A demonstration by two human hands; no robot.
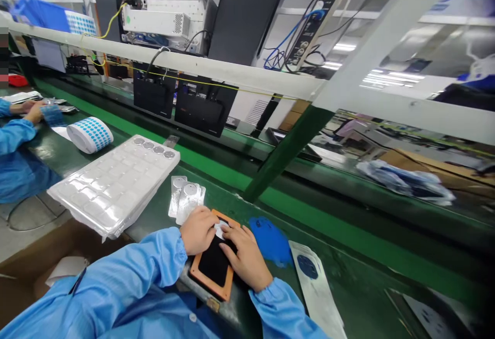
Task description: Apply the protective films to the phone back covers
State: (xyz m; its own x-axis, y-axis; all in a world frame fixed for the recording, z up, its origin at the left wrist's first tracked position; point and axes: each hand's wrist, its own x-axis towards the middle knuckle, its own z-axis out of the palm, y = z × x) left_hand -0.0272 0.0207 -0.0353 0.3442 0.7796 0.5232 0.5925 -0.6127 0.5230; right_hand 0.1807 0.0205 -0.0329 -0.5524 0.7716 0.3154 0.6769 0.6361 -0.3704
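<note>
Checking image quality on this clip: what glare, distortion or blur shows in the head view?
Head view: wide-angle distortion bends the white rail; glare marks the clear plastic tray; the left hand and right hand look fairly sharp; the lower right corner darkens.

a black rectangular pad [213, 264] sits in an orange frame [211, 288], lying angled at the bench's [348, 261] near edge, with a small white sheet [220, 230] on its far end.

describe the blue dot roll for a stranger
On the green workbench, find the big clear plastic tray of white pockets. Just past its edge, toward a co-worker's hands, lies a white roll on its side, set apart by rows of blue dots.
</note>
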